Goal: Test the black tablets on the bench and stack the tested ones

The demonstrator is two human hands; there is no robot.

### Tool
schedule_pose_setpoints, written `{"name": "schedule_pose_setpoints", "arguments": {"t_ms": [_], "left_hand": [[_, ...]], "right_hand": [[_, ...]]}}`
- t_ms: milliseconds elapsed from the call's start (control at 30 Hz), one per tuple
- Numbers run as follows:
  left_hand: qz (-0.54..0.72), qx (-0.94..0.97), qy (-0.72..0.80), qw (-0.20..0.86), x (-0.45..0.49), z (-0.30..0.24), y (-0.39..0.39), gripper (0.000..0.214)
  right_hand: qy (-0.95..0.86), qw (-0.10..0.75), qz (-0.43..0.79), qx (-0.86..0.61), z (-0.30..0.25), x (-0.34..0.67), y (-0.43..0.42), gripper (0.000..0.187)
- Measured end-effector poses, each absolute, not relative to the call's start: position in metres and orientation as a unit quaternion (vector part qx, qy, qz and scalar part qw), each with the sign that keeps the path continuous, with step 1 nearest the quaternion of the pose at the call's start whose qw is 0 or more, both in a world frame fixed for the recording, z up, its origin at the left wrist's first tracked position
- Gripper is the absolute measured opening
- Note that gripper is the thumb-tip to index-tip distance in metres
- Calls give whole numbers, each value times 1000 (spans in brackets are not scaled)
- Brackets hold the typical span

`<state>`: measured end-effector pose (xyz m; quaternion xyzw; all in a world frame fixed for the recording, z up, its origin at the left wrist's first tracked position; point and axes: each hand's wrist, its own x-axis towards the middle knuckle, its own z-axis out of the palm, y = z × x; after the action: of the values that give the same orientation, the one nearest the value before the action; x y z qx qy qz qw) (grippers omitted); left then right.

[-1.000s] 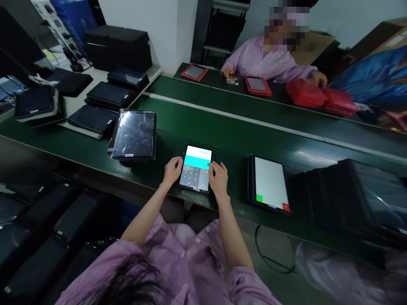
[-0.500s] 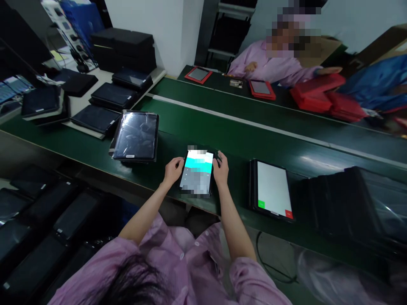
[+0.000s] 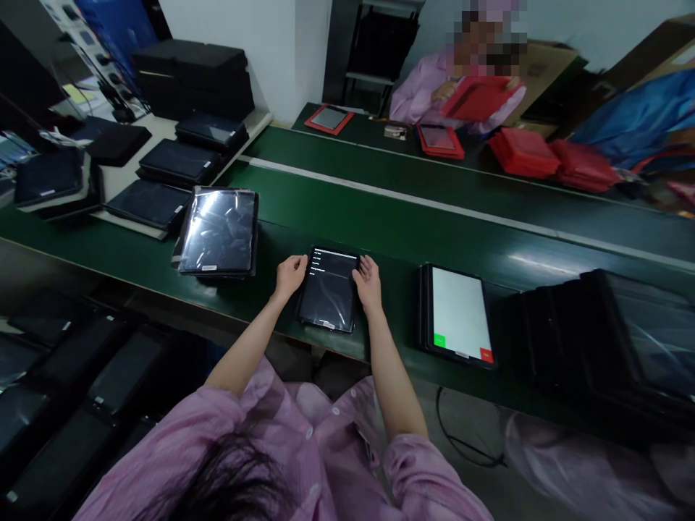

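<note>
A black tablet [image 3: 329, 297] lies on the green bench in front of me, its dark screen showing several short lines of white text at the top. Curled at its upper left edge is my left hand [image 3: 291, 276], thumb and fingers pressed together against the rim. My right hand [image 3: 369, 284] rests along the right edge with the fingers apart and the thumb at the screen's border. To the left, a stack of film-covered tablets [image 3: 220, 231] stands on the bench. On the right, another tablet [image 3: 460, 311] shows a white screen with green and red corner squares.
Dark stacked tablets [image 3: 641, 340] stand at the far right. More tablets [image 3: 149, 202] and black boxes [image 3: 192, 76] occupy the left side. Below left are rows of dark tablets [image 3: 130, 365]. Across the green bench [image 3: 391, 217], a co-worker holds a red case [image 3: 478, 99] near red stacks [image 3: 524, 152].
The tablet's screen has gone from bright white and turquoise to a dark text list. Both my hands stay at its edges. The co-worker has lifted a red case.
</note>
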<state>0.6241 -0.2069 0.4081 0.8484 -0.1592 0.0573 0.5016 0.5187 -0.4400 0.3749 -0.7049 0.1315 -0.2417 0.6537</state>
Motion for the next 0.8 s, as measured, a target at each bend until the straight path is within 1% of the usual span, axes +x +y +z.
{"name": "schedule_pose_setpoints", "arguments": {"t_ms": [167,267,400,800], "left_hand": [[54,843,-165,510,621,411,-205,33],[55,838,-166,516,622,410,-205,30],[61,836,-175,517,622,410,-205,26],[47,832,-177,524,621,412,-203,27]], "right_hand": [[169,622,-276,-713,376,522,-434,72],[167,624,-280,-710,376,520,-433,66],[171,641,-265,-699,377,518,-435,64],[178,635,-255,-707,387,512,-432,58]]}}
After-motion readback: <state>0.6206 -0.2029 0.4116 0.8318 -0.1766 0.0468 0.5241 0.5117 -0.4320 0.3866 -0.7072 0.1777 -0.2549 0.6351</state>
